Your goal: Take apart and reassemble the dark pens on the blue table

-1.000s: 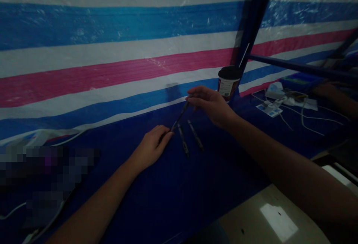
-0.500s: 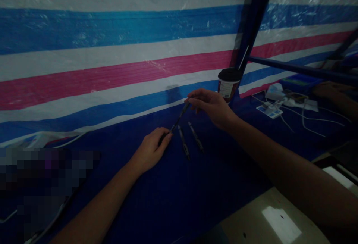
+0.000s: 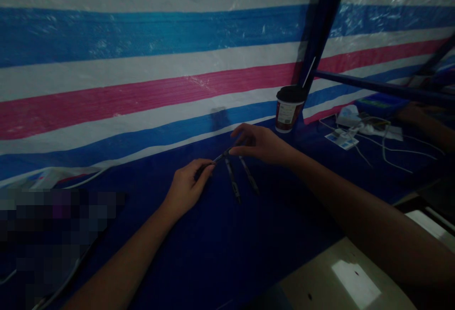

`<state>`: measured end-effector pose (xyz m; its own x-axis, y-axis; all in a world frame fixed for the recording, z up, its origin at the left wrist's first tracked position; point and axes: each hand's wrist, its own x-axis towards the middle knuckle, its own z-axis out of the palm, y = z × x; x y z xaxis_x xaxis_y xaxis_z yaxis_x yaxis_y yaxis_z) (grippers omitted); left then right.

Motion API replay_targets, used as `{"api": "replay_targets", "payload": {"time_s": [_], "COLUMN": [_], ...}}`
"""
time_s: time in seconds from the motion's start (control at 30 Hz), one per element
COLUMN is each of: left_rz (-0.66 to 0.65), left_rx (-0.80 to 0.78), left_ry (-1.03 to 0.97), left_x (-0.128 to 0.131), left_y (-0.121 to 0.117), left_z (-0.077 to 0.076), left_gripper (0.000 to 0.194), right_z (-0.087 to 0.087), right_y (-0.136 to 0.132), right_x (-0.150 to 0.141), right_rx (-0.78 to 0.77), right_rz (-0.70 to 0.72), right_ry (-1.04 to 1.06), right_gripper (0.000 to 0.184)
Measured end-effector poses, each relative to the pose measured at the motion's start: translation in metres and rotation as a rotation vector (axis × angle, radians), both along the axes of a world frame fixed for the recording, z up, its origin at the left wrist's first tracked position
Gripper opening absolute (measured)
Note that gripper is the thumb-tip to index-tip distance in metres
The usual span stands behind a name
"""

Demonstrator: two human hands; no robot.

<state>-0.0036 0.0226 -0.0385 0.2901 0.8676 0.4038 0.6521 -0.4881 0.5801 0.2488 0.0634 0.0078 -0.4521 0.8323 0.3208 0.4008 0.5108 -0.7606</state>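
My left hand (image 3: 190, 184) is closed around one end of a slim dark pen (image 3: 219, 157), which points up and to the right above the blue table. At the pen's far end is my right hand (image 3: 261, 144); its thumb tip is close to or touching that end, and its fingers are spread apart from the thumb. Two more dark pens lie side by side below the right hand: one pen (image 3: 233, 183) nearer the left hand, the other pen (image 3: 250, 176) further right. Dim light hides the pen's finer details.
A lidded paper cup (image 3: 288, 111) stands behind my right hand, by a dark blue frame post (image 3: 316, 40). Cables and a white adapter (image 3: 348, 115) lie at the right, near another person's arm (image 3: 426, 123). A striped sheet (image 3: 142, 77) hangs behind the blue table (image 3: 213, 253).
My right hand has moved down and left, and its fingers have come apart from their pinch on the pen's end. The pen has tilted lower. My left hand has shifted slightly left.
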Motion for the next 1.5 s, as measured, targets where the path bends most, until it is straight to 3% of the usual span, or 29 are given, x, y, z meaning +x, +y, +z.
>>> {"api": "replay_targets", "payload": {"time_s": [0.1,0.17,0.2,0.27,0.33,0.43,0.5,0.63,0.73,0.9,1.07,1.2,1.33,1.5], "left_rz": [0.014,0.013,0.013,0.013,0.016,0.012,0.008,0.015,0.018,-0.013,-0.002,0.027,0.052,0.037], "left_rx": [0.000,-0.001,-0.005,-0.019,-0.033,-0.056,-0.077,-0.090,-0.095,-0.212,-0.307,-0.362,-0.331,-0.241], "left_ry": [-0.011,-0.020,-0.025,-0.032,-0.048,-0.085,-0.099,-0.127,-0.152,-0.183,-0.327,-0.571,-0.732,-0.694], "left_x": [-0.001,-0.001,-0.001,0.000,0.000,0.000,-0.001,-0.003,-0.004,-0.002,0.000,0.005,0.009,0.003], "left_y": [0.001,0.001,0.000,0.000,0.000,0.000,0.001,0.002,0.003,0.003,0.000,0.000,0.000,-0.003], "left_z": [-0.001,0.000,0.000,0.001,0.001,0.002,0.002,0.002,0.002,0.006,0.010,0.010,0.018,0.035], "left_gripper": [0.029,0.030,0.030,0.029,0.029,0.029,0.029,0.029,0.031,0.032,0.028,0.027,0.023,0.020], "right_z": [0.002,0.002,0.001,0.001,0.000,0.001,0.002,0.004,0.006,0.010,0.011,0.012,0.007,-0.001], "right_y": [-0.001,-0.001,0.000,0.000,-0.001,-0.003,-0.004,-0.004,-0.005,-0.006,-0.008,-0.010,-0.009,-0.012], "right_x": [0.001,0.001,0.001,0.001,0.000,-0.001,-0.001,0.001,0.003,0.004,0.003,0.002,-0.004,-0.009], "right_rx": [-0.006,0.008,0.016,0.026,0.021,0.020,0.054,0.075,0.061,0.102,0.025,0.064,-0.102,-0.467], "right_rz": [0.020,-0.045,-0.055,-0.004,0.059,0.007,-0.004,0.123,0.144,0.133,0.203,0.198,0.210,0.380], "right_ry": [-0.072,-0.149,-0.149,-0.101,-0.091,-0.169,-0.176,-0.188,-0.218,-0.233,-0.197,-0.260,-0.191,0.065], "right_gripper": [0.023,0.041,0.042,0.027,0.025,0.042,0.034,0.019,0.027,0.022,0.026,0.021,0.038,0.039]}}
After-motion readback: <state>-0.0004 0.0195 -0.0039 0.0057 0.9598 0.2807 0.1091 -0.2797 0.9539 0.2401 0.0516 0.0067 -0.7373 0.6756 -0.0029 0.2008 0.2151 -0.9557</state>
